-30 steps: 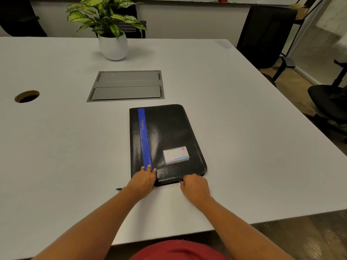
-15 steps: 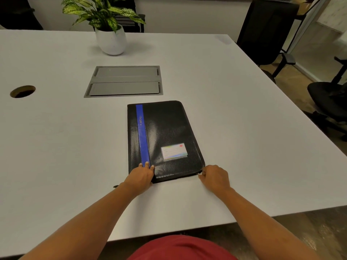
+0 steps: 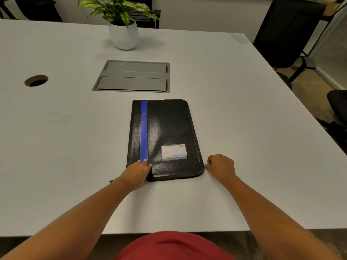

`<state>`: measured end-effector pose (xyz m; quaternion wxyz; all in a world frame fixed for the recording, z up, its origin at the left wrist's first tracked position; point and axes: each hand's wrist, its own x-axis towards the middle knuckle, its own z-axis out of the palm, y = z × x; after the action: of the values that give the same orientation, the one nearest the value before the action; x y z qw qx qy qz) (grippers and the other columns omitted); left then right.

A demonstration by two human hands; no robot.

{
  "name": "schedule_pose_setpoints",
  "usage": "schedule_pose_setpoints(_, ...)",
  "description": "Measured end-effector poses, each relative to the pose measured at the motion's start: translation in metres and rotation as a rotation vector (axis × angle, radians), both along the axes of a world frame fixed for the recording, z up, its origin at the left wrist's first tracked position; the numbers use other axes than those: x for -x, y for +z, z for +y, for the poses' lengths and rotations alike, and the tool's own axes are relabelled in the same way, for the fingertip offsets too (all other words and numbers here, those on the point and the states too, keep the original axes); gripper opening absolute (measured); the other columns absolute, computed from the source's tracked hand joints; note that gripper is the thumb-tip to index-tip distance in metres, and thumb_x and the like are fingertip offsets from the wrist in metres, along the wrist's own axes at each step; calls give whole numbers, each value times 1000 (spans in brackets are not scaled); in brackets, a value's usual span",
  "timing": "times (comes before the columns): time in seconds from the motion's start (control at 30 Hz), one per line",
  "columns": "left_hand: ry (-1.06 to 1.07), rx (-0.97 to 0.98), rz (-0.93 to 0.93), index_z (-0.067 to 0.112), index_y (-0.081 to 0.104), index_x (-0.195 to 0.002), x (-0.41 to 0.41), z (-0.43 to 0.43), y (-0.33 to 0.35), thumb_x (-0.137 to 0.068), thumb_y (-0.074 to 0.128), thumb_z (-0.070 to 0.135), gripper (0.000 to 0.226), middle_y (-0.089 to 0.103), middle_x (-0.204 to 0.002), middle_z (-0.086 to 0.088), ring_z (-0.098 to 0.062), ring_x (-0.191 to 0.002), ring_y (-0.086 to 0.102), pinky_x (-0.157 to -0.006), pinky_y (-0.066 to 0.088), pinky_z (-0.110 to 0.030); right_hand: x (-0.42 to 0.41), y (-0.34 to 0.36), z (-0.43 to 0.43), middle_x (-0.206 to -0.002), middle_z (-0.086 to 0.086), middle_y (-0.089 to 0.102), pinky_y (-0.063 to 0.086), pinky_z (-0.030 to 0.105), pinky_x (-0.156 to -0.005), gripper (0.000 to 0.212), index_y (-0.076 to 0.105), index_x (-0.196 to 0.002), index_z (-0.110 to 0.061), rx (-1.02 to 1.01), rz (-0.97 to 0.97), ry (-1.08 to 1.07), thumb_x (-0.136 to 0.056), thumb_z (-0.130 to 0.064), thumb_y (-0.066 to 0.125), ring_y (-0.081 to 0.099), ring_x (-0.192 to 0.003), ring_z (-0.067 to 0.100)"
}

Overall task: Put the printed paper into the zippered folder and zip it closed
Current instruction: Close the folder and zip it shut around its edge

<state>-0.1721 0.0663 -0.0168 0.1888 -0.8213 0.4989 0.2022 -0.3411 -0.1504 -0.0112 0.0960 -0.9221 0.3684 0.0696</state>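
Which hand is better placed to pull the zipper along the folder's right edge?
Right, probably. The right hand, fingers curled, sits at the near right corner of the folder; the left hand presses on its cover by the blue stripe, steadying it.

A grained, glossy leather-like skin is seen on the black rectangular zippered folder (image 3: 169, 128), and a smooth matt finish on the white table (image 3: 60, 147) under it.

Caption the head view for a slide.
Left hand presses the closed zippered folder flat; right hand pinches its near right corner.
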Motion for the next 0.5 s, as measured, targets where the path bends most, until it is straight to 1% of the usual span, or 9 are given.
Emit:
schedule_pose_setpoints(0.07,5,11,8,12,23,-146,1,0,4,-92,52,26,63,22,-154,-14,-33,-133,37,-105,36,-35,-2,0,-5,-79,5,63,35,24,-63,24,55,-72,-16,-16,-33,-4,-87,-33,59,50,-68,17)
schedule_pose_setpoints(0.17,27,52,22,13,42,-136,1,-2,12,-88,56,29,53,42,-142,-10,-28,-118,52,-94,44,-34,-1,-6,-10,-85,3,62,34,23,-64,21,67,-81,-11,-86,-113,-34,-84,-31,63,52,-71,17)
schedule_pose_setpoints(0.27,108,167,-6,15,60,-112,3,-6,21,-81,54,57,52,62,-103,-2,-23,-98,62,-74,45,-30,1,-16,-13,-95,2,62,35,23,-68,15,68,-91,-12,-187,-177,24,-86,-24,60,55,-81,18)
schedule_pose_setpoints(0.3,139,206,-31,16,62,-105,6,-9,22,-79,50,66,58,62,-93,0,-21,-94,63,-77,45,-30,2,-20,-15,-96,1,60,34,22,-70,14,67,-93,-13,-231,-203,36,-87,-22,59,53,-82,16)
schedule_pose_setpoints(0.33,166,244,-47,17,63,-105,9,-14,20,-78,46,70,62,63,-94,0,-20,-98,62,-88,45,-33,3,-23,-15,-94,-1,58,34,21,-71,14,67,-95,-13,-274,-228,39,-88,-20,58,51,-82,15)
schedule_pose_setpoints(0.37,197,285,-38,18,60,-112,13,-21,18,-78,44,71,65,63,-108,-1,-20,-109,58,-102,38,-41,3,-26,-17,-92,-2,54,34,21,-72,14,67,-96,-12,-309,-254,37,-88,-18,59,51,-83,15)
schedule_pose_setpoints(0.4,239,318,-3,20,53,-123,18,-28,15,-79,44,70,68,54,-130,-3,-20,-125,47,-111,27,-50,3,-28,-18,-91,-4,53,34,21,-72,14,67,-97,-11,-335,-274,28,-88,-17,59,51,-84,15)
schedule_pose_setpoints(0.43,286,336,44,21,42,-135,24,-37,13,-79,45,69,74,35,-147,-3,-21,-138,30,-112,16,-57,3,-30,-19,-90,-4,52,34,21,-72,14,67,-97,-11,-355,-288,21,-88,-16,59,50,-83,15)
schedule_pose_setpoints(0.5,388,337,126,23,18,-147,34,-54,6,-78,47,70,89,1,-158,-1,-23,-146,1,-109,6,-65,4,-31,-20,-90,-4,51,35,22,-72,15,67,-98,-9,-386,-293,18,-88,-16,59,48,-81,14)
